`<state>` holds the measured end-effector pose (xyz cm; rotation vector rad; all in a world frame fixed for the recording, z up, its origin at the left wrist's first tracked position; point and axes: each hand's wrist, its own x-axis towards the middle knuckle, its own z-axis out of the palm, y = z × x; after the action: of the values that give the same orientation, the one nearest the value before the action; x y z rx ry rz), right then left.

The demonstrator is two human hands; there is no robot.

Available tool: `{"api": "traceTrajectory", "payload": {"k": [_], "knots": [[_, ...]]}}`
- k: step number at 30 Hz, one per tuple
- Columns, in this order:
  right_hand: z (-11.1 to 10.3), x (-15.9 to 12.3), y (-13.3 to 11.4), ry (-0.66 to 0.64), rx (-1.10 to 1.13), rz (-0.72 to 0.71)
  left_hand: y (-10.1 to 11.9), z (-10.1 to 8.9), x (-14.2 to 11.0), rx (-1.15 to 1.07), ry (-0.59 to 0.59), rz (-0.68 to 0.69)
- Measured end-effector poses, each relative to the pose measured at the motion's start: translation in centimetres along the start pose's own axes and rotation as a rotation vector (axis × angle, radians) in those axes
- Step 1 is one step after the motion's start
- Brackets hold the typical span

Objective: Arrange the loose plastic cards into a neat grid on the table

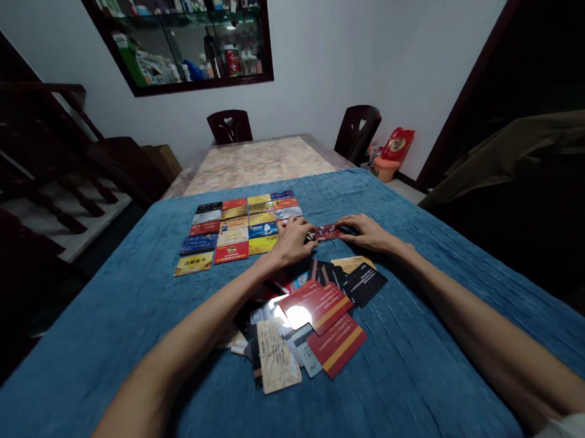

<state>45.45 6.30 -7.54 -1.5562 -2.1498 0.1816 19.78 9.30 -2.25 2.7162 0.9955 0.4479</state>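
A dark red patterned card (pixel 327 232) lies flat on the cloth between my two hands. My left hand (pixel 294 240) has its fingers curled at the card's left edge, partly covering the laid-out cards beside it. At the right edge, the thumb and fingers of my right hand (pixel 365 232) close on the same card. To the left, rows of colourful cards (pixel 236 231) lie close together in a grid. Nearer to me is a loose, overlapping pile with red cards (pixel 337 346), black cards (pixel 363 284) and a beige card (pixel 277 357). My left forearm hides part of this pile.
A blue cloth (pixel 125 337) covers the near part of the table; its marble-patterned top (pixel 263 159) shows beyond. Two dark chairs (pixel 229 127) (pixel 359 133) stand at the far side. A glass-shelved cabinet (pixel 185 43) is set in the wall. Red bag (pixel 398 146) at right.
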Motion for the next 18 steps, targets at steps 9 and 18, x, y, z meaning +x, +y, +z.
{"api": "traceTrajectory", "payload": {"k": [9, 18], "knots": [[0.5, -0.2, 0.1, 0.029, -0.012, 0.022, -0.7, -2.5, -6.8, -0.042, 0.106, 0.034], [-1.4, -1.0, -3.5, 0.138, -0.056, -0.017, 1.5, -2.7, -12.5, -0.096, 0.090, 0.140]]}}
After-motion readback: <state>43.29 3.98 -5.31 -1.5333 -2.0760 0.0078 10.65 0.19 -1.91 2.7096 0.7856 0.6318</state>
